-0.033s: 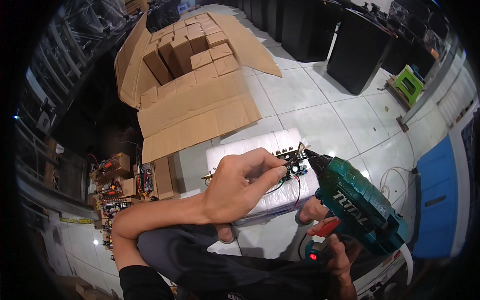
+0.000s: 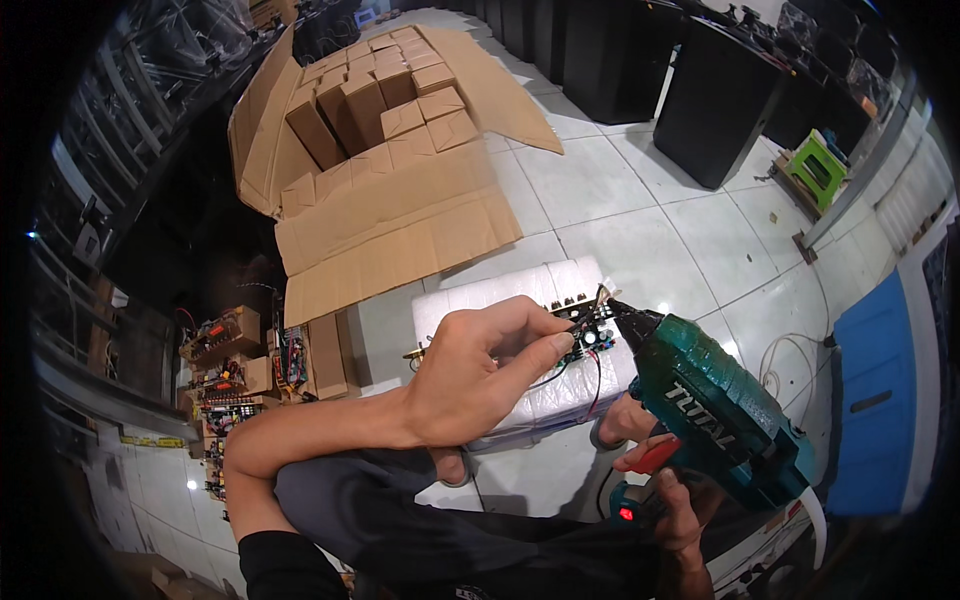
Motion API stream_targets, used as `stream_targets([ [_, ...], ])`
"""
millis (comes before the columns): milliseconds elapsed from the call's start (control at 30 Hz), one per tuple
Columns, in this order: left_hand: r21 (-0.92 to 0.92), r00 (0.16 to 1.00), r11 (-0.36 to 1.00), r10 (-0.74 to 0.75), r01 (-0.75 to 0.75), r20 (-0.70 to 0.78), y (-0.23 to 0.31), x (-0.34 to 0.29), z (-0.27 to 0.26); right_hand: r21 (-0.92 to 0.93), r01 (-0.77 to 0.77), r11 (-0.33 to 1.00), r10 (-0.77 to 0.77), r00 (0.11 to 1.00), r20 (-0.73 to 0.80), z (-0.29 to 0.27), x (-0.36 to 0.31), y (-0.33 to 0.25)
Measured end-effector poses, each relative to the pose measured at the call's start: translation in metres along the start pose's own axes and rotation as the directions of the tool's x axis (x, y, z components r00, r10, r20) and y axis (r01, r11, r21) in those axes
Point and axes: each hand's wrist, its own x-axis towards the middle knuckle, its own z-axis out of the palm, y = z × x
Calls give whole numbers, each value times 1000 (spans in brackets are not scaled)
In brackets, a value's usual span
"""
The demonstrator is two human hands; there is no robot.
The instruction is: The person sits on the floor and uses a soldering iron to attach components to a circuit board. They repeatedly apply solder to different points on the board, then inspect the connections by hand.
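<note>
A circuit board [image 2: 592, 338] lies on a foam-wrapped white block [image 2: 500, 285] in front of me. My left hand [image 2: 490, 370] reaches over it, thumb and forefinger pinched on thin dark wires [image 2: 586, 322] at the board. Part of the board is hidden beneath this hand. In my right hand [image 2: 680, 510] is a green hot glue gun [image 2: 710, 400], my fingers around its handle and by the red trigger [image 2: 655, 456]. Its black nozzle [image 2: 632, 318] points at the wire ends and a whitish connector at the board's far right corner. A white glue stick [image 2: 817, 530] sticks out behind.
Beyond the block stands a large open carton [image 2: 390, 220] packed with small brown boxes. To the left are more circuit boards [image 2: 225, 375] in cardboard. Black cabinets [image 2: 715, 115] line the far right, near a green stool [image 2: 818, 168]. A blue panel [image 2: 880, 390] is at right.
</note>
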Motion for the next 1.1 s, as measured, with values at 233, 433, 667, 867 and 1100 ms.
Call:
stream_targets([
  [233,-78,1000,997,20,-19,16,-2,5,-5,86,16,996,-16,1000,-5,10,9,-9],
  [433,-70,999,998,7,-5,33,-3,5,-5,25,3,1000,-3,999,-33,6,12,-8],
  [667,-89,999,996,3,0,39,-3,6,-4,16,80,997,-77,991,-105,18,15,-13],
  [867,-11,998,1000,-6,7,69,-1,5,-6,6,-7,1000,7,996,-87,10,13,-13],
  [1100,40,998,998,37,-39,51,-2,4,-6,50,25,998,-22,999,-47,9,12,-11],
])
